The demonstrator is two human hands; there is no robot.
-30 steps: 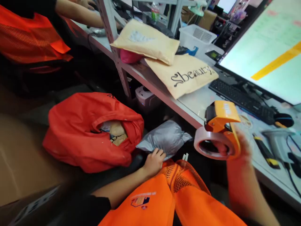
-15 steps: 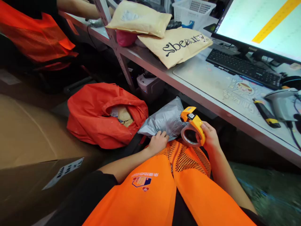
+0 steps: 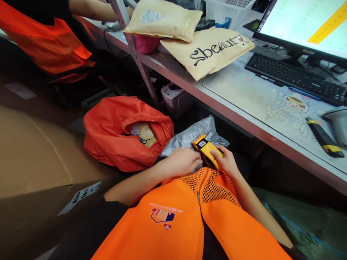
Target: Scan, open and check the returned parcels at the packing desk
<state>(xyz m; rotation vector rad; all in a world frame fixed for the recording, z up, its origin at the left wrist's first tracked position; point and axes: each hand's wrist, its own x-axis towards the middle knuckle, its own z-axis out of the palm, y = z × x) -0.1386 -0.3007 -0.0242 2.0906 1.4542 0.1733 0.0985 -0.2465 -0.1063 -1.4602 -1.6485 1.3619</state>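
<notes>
Now: R hand [image 3: 226, 161] closed round tape dispenser [image 3: 206, 150] | L hand [image 3: 182, 162] on mailer [image 3: 189, 135], grip unclear

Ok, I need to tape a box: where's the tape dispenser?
In the head view, the yellow tape dispenser sits low at centre in the person's right hand, just above their orange vest and in front of the silver mailer.

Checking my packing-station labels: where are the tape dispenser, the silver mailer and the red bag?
Yellow tape dispenser [image 3: 207, 151], head view, on its casing.
Silver mailer [image 3: 195, 132], head view, on its upper part.
Red bag [image 3: 108, 141], head view, on its left side.
</notes>
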